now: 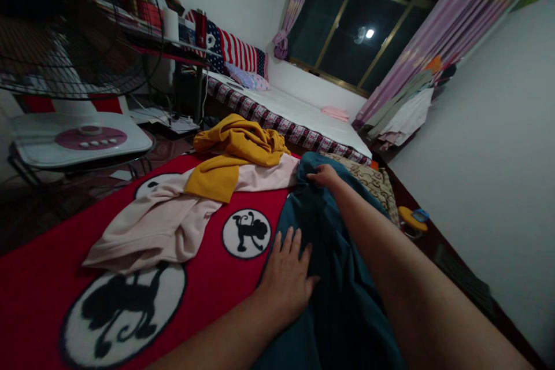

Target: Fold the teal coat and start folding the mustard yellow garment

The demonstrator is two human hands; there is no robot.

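Note:
A dark teal garment [329, 277] lies spread on a red blanket [39, 283] printed with black monkey circles. My left hand [286, 274] rests flat on the garment's near left edge, fingers apart. My right hand [323, 175] reaches to the far end of the garment and pinches its top edge. To the left lie a pale pink garment [160, 222] and, on top of it, a crumpled mustard-yellow garment [234, 153].
A standing fan [73, 69] is at the left, with a cluttered shelf behind it. A mattress [299, 113] with pillows lies under the dark window. Clothes hang by the purple curtain at right. A patterned cushion [375, 182] and a yellow object [411, 219] sit by the white wall.

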